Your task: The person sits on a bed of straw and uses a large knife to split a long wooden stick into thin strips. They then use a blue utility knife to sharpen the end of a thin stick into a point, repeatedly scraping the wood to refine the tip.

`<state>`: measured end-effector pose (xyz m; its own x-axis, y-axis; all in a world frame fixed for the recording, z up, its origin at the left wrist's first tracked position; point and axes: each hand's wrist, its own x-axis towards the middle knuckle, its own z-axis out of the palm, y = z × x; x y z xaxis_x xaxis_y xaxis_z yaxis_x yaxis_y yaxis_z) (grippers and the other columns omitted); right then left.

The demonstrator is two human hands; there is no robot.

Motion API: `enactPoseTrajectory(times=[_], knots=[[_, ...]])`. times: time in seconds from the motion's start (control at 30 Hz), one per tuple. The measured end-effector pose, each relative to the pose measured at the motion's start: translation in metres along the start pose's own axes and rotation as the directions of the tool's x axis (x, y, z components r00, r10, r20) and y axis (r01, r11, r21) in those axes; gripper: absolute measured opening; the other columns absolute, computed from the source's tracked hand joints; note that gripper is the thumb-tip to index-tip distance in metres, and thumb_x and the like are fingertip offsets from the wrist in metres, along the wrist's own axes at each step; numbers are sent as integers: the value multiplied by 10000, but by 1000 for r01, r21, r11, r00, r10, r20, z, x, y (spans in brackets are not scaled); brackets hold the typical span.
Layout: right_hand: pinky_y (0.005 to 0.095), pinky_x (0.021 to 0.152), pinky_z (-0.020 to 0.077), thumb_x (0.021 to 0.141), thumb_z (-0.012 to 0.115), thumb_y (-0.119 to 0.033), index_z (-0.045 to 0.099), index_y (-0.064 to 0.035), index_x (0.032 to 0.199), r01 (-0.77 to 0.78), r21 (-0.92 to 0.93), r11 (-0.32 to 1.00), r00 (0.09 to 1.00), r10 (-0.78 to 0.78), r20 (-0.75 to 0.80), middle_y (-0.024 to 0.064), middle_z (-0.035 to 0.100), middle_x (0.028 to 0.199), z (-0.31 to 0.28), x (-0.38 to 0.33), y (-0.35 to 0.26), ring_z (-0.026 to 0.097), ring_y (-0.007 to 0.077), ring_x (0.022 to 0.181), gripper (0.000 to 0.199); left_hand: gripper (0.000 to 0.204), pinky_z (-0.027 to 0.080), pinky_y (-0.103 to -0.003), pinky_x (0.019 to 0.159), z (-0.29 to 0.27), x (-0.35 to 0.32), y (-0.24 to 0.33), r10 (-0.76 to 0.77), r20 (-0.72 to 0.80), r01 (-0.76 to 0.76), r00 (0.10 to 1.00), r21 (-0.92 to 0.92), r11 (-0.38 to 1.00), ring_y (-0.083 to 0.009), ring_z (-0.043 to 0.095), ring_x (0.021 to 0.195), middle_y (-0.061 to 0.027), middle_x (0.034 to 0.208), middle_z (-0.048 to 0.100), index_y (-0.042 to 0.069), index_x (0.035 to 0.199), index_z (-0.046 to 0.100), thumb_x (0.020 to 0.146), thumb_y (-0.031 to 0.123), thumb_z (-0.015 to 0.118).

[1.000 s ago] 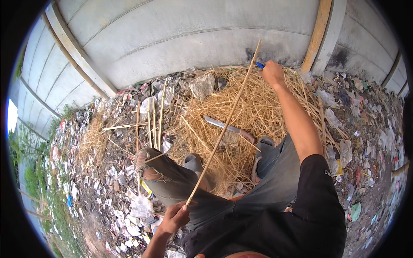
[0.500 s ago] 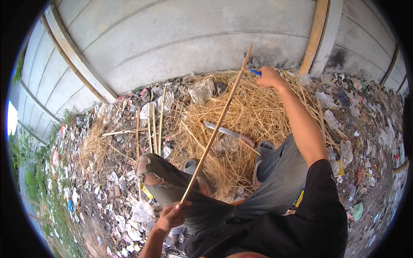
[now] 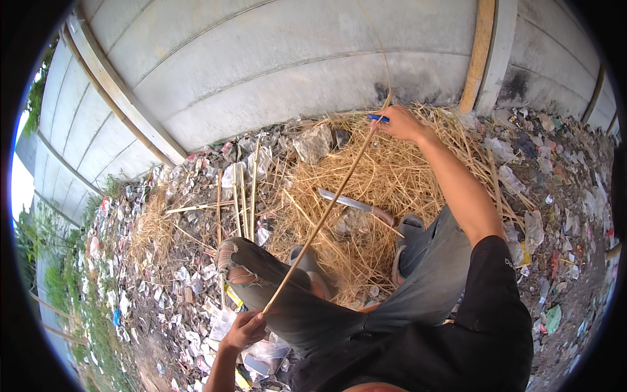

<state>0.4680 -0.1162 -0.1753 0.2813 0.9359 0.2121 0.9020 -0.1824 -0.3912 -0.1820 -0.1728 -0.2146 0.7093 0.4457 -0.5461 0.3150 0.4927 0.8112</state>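
Observation:
Low at the left, my left hand (image 3: pixel 243 330) is closed around the near end of a long bamboo strip (image 3: pixel 320 225). The strip slants up and away over my left leg. At its far part my right hand (image 3: pixel 400 124) grips a small blue tool (image 3: pixel 379 118), which meets the strip; its blade, if any, is too small to see. From there a thin sliver (image 3: pixel 386 68) rises in a curve before the wall. A machete (image 3: pixel 349 201) with a brown handle lies on the straw-like shavings (image 3: pixel 392 173) beyond my feet.
Several cut bamboo strips (image 3: pixel 245 202) stand or lean beyond my left knee. A grey panel wall (image 3: pixel 294 72) closes off the far side, with a wooden post (image 3: pixel 478 55). A rock (image 3: pixel 313 144) sits by the shavings. Scattered litter (image 3: pixel 176 294) covers the ground on both sides.
My right hand has moved slightly left and down, bringing the blue tool against the strip. A thin sliver now curves up from the far end. My left hand has shifted a little left and down.

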Motion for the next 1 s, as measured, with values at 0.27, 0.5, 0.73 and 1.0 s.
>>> enactPoseTrajectory(times=[0.27,0.5,0.73,1.0], knots=[[314,529,438,1013,654,-283,657,-37,969,-170,723,670,986,119,121,84,748,956,-11,3,14,468,93,526,249,532,205,-232,441,-30,-10,14,16,-13,-15,1000,121,993,-28,259,460,108,589,273,-74,1378,546,1036,329,603],[271,448,353,1017,650,-281,647,-4,933,-257,753,606,962,86,259,145,728,914,-24,-7,18,358,52,451,290,444,232,-225,446,-47,-20,25,69,3,-67,998,244,967,-24,308,474,95,598,329,-99,1329,584,1065,259,562],[269,441,332,1007,661,-258,672,33,839,-358,762,539,926,98,365,161,710,861,-30,-11,13,336,61,428,336,399,256,-243,449,-64,-21,13,194,-104,-123,975,476,871,-33,370,479,70,560,412,-80,1118,684,1041,301,595],[252,418,291,985,681,-244,665,-3,823,-216,864,454,959,-68,275,181,731,884,-12,-21,-60,353,60,426,291,399,408,-311,519,-28,-18,22,479,-241,-96,844,811,577,-114,518,531,-56,603,600,-36,1112,680,941,324,685]])
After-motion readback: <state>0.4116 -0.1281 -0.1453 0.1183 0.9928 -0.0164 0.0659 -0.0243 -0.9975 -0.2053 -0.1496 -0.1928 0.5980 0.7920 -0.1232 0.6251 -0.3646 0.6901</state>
